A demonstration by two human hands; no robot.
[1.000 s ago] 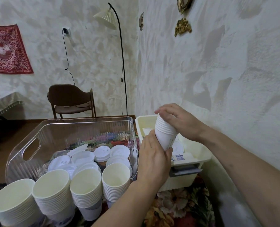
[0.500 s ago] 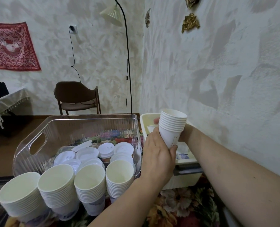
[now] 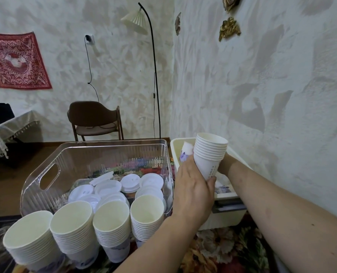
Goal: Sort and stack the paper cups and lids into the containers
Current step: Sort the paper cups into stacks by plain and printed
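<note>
Left hand (image 3: 193,191) grips small cup stack (image 3: 210,154) upright over cream bin (image 3: 220,217), right hand (image 3: 223,164) has dropped off the rims behind it, grip unclear, probably fetching another cup

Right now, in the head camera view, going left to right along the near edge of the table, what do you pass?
Four cup stacks in a row: first → second → third → fourth → left hand holding a small cup stack → cream bin.
</note>
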